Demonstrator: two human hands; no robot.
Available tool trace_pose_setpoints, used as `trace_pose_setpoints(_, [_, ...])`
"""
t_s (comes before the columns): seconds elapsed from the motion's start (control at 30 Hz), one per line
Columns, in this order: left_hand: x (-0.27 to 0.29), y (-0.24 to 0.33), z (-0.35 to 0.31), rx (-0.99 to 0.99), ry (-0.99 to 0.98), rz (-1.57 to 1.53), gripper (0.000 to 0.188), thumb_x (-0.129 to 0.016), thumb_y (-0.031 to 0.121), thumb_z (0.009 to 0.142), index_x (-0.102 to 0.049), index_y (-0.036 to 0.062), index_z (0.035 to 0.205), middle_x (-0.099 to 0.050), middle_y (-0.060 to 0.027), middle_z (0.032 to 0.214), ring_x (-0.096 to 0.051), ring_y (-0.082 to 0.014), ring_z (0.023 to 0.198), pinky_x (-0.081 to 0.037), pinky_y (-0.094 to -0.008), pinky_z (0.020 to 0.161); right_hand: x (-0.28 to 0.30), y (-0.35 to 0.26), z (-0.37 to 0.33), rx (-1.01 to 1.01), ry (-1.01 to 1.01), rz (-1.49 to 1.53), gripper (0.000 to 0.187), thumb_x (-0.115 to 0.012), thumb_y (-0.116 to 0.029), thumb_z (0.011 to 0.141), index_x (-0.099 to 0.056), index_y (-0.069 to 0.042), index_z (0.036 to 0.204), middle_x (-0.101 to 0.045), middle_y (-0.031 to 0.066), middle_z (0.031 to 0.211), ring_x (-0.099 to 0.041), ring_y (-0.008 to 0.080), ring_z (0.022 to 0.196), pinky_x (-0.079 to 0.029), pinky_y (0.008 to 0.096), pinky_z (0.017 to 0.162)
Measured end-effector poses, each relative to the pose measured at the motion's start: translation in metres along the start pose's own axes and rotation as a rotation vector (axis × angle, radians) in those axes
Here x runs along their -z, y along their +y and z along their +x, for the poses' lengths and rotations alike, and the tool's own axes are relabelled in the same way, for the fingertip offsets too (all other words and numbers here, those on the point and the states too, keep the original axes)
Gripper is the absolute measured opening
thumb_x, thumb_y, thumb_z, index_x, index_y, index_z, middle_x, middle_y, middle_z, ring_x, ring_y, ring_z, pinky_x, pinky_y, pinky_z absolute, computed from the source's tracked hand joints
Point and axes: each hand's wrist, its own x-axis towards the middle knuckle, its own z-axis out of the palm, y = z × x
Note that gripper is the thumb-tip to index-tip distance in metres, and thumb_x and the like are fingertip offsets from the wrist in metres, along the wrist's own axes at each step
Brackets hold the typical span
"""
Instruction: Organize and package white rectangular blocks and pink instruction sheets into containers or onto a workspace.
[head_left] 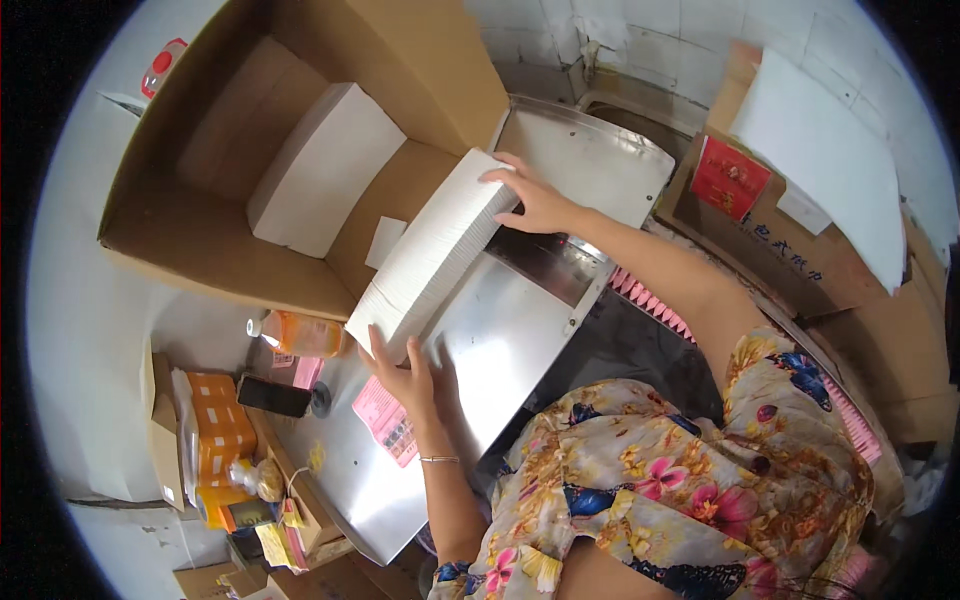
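Fingers first: I see my left hand (405, 372) at lower centre, fingers spread and pressed flat against the near end of a long white paper stack (432, 253). My right hand (535, 200), above centre, has its fingers loosely curved over the far end of the same stack, the thumb along its side. Between the two hands the stack is clamped lengthwise and hangs tilted, running from centre-left up toward the middle of the frame, over the edge of an open cardboard box (200, 240).

Inside that box, upper left, lies a second white paper block (320, 170) with a small loose white slip (385, 240) near it. Below the stack spreads a shiny steel table (490, 350), smooth and reflective, with a raised steel tray (590, 160) at upper centre. On the table's left part I make out a pink card (385, 420), a black phone (273, 396) and an orange plastic bottle (300, 333) lying on its side. A row of pink ridged strips (650, 300) runs along the table's right edge. Brown cartons (800, 260) stand at right, white tiled wall behind.
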Motion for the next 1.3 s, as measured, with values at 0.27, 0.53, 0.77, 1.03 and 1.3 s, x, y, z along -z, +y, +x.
trace_pose_setpoints(0.27, [-0.014, 0.077, -0.01, -0.126, 0.249, 0.086, 0.058, -0.065, 0.013, 0.091, -0.046, -0.0007, 0.144, -0.036, -0.0273, 0.153, -0.028, -0.0439, 0.146, -0.029, -0.0534, 0.116, 0.004, 0.003, 0.0, -0.187, 0.081, 0.03, 0.049, -0.075, -0.02, 0.074, -0.051, -0.011, 0.116, -0.047, 0.0184, 0.133, -0.05, 0.0394, 0.124, -0.045, 0.0421, 0.101])
trace_pose_setpoints(0.53, [-0.087, 0.202, 0.001, -0.318, -0.199, -0.55, 0.076, -0.065, 0.016, 0.089, -0.03, -0.0021, 0.153, -0.022, -0.0272, 0.161, -0.019, -0.0415, 0.15, -0.016, -0.0469, 0.121, 0.055, -0.031, -0.046, -0.21, 0.417, -0.01, 0.054, -0.078, -0.015, 0.073, -0.051, -0.006, 0.119, -0.054, 0.0159, 0.124, -0.056, 0.0302, 0.113, -0.044, 0.0385, 0.099])
trace_pose_setpoints(0.77, [-0.21, 0.203, 0.036, 0.591, -0.57, -1.381, 0.052, -0.049, 0.024, 0.104, -0.033, 0.0011, 0.148, -0.06, -0.0115, 0.122, -0.062, -0.0208, 0.103, -0.053, -0.0335, 0.083, 0.098, -0.084, -0.071, -0.165, 0.284, -0.243, 0.081, -0.083, -0.014, 0.07, -0.045, -0.007, 0.142, -0.049, 0.0166, 0.147, -0.053, 0.0363, 0.125, -0.042, 0.0454, 0.103])
trace_pose_setpoints(1.03, [-0.158, 0.213, -0.022, 0.165, -0.648, -0.934, 0.043, -0.053, 0.022, 0.099, -0.051, -0.0005, 0.136, -0.068, -0.012, 0.078, -0.067, -0.0183, 0.064, -0.054, -0.0317, 0.062, 0.114, 0.001, -0.046, 0.102, 0.004, -0.664, 0.077, -0.072, -0.003, 0.072, -0.048, -0.014, 0.144, -0.049, 0.0085, 0.144, -0.045, 0.0307, 0.13, -0.036, 0.0469, 0.106])
trace_pose_setpoints(1.3, [-0.061, 0.147, -0.055, 0.065, -0.604, -0.703, 0.03, -0.054, 0.016, 0.101, -0.062, -0.0031, 0.124, -0.072, -0.0108, 0.095, -0.066, -0.014, 0.082, -0.053, -0.0281, 0.076, 0.109, 0.047, 0.017, 0.102, -0.021, -0.657, 0.074, -0.078, -0.004, 0.071, -0.051, -0.017, 0.138, -0.049, 0.006, 0.138, -0.046, 0.0313, 0.127, -0.04, 0.0481, 0.103])
